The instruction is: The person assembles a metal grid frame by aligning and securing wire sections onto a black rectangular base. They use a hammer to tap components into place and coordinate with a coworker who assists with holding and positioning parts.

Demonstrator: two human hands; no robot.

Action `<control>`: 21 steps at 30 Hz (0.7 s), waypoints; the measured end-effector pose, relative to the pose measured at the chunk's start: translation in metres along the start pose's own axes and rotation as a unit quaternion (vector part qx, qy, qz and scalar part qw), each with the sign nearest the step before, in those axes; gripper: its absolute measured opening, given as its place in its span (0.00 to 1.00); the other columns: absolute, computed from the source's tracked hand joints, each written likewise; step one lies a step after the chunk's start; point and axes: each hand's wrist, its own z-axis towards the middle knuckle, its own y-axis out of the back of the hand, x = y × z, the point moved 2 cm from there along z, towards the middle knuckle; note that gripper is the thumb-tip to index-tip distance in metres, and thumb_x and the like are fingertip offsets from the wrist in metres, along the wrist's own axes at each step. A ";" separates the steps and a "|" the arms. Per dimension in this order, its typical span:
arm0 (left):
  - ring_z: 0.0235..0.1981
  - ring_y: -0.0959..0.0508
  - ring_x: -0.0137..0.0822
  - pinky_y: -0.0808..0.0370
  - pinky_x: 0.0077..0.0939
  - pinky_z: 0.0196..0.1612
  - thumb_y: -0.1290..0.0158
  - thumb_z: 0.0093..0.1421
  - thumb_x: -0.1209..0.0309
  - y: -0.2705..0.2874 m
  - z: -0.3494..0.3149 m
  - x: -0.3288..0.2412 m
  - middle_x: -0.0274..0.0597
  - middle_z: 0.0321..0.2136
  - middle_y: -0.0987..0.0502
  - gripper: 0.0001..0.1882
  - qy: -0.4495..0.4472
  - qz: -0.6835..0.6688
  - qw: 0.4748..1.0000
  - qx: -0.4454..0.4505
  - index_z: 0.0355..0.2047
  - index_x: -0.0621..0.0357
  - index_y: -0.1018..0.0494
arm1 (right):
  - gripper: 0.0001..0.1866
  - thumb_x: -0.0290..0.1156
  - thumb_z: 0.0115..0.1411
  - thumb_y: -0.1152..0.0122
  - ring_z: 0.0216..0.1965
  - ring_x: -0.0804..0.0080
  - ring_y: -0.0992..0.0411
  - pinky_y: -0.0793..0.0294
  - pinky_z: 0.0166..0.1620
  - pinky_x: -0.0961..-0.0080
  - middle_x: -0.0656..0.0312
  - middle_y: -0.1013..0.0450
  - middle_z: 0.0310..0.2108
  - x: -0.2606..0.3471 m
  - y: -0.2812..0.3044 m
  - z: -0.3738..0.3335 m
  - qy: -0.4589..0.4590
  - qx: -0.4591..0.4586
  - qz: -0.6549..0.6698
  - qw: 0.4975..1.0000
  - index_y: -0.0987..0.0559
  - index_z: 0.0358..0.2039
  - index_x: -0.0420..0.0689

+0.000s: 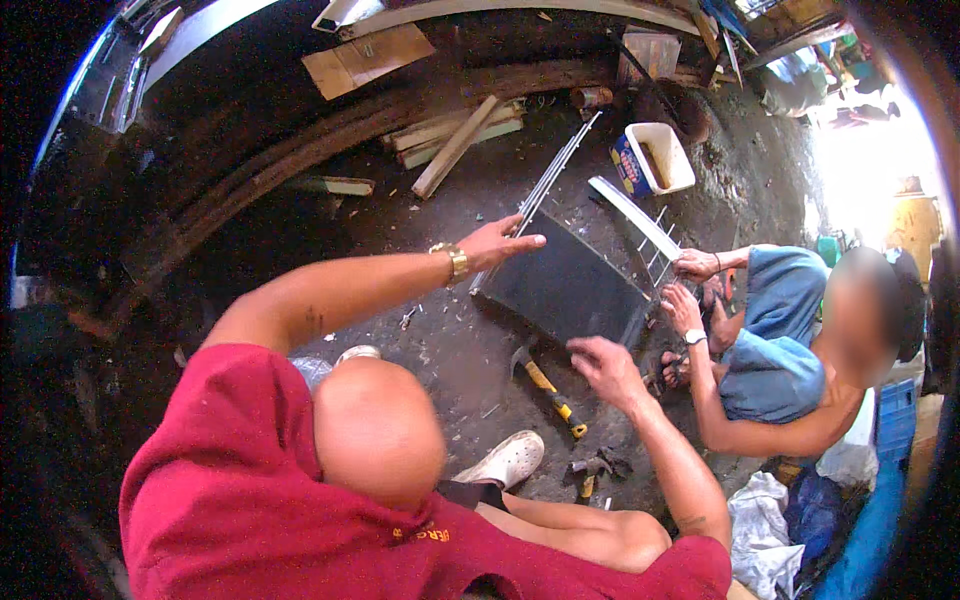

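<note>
A dark flat panel (565, 275) stands low over the floor in front of me, with thin metal rods (562, 170) along its left side. My left hand (500, 243) is at that left edge, its fingers closed against the rods and its thumb stretched over the panel. Just off the panel's near edge, my right hand (607, 368) is slightly blurred, fingers loosely bent and apart, with nothing visible in it. A hammer with a yellow and black handle (552, 393) lies on the floor between the panel and my legs. Another hammer (588, 480) lies nearer my right leg.
At the right a crouching person's hands (688, 290) hold a white strip (635, 218) and thin rods beside the panel. A white and blue tub (652, 160) stands beyond. Wood pieces (455, 148) and cardboard (368, 60) lie far left; bags (765, 530) lie near right.
</note>
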 end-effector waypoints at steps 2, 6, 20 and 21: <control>0.65 0.38 0.49 0.41 0.35 0.65 0.43 0.49 0.34 -0.003 -0.004 0.003 0.61 0.63 0.39 0.57 -0.007 -0.038 0.999 -0.029 0.66 0.66 0.46 | 0.16 0.34 0.60 0.41 0.46 0.52 0.25 0.27 0.51 0.65 0.50 0.23 0.44 0.023 0.023 0.036 0.006 -0.053 0.028 0.998 0.21 0.47 0.41; 0.66 0.39 0.47 0.43 0.34 0.66 0.42 0.49 0.35 -0.015 -0.007 0.009 0.60 0.64 0.41 0.58 -0.012 -0.089 0.994 -0.063 0.65 0.71 0.46 | 0.20 0.38 0.64 0.45 0.34 0.72 0.23 0.24 0.40 0.73 0.56 0.21 0.38 0.050 0.045 0.126 -0.115 -0.092 0.147 0.978 0.23 0.51 0.40; 0.66 0.44 0.54 0.46 0.46 0.67 0.44 0.51 0.36 -0.034 -0.015 0.001 0.56 0.65 0.42 0.53 -0.015 -0.026 0.996 -0.088 0.66 0.61 0.45 | 0.23 0.38 0.65 0.44 0.30 0.73 0.23 0.23 0.30 0.80 0.55 0.22 0.39 0.059 0.032 0.175 -0.222 -0.141 0.369 0.891 0.29 0.56 0.36; 0.66 0.43 0.53 0.46 0.44 0.68 0.44 0.51 0.37 -0.034 -0.016 -0.001 0.58 0.65 0.42 0.53 -0.021 -0.013 0.995 -0.097 0.65 0.64 0.44 | 0.24 0.36 0.64 0.43 0.30 0.73 0.23 0.23 0.30 0.79 0.56 0.22 0.39 0.062 0.032 0.177 -0.216 -0.135 0.381 0.889 0.29 0.57 0.37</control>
